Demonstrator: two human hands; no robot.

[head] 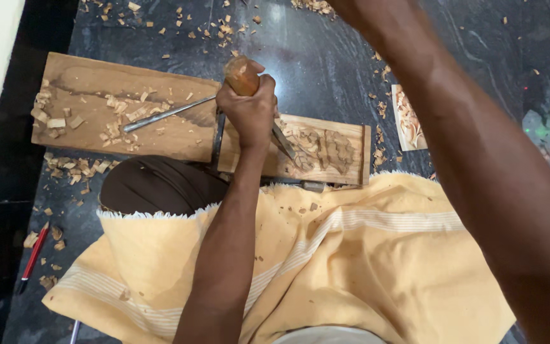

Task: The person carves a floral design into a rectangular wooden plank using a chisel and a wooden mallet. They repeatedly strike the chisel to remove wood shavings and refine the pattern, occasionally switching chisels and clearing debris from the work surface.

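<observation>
My left hand [248, 111] is closed around the rounded wooden handle of a chisel [242, 75]. Its blade slants down to the right, and the tip rests on a small pale wood panel [351, 137] with a partly carved relief. My right forearm [479, 159] rises from the lower right to the top edge. The right hand itself is out of view above the frame.
The panel lies against a larger wooden board [90, 79] strewn with chips, where a second metal chisel [167, 114] lies. Another small carved piece [407, 121] sits on the dark stone floor [326, 57]. A yellow cloth [364, 267] covers my lap, and a red pencil [34, 253] lies left.
</observation>
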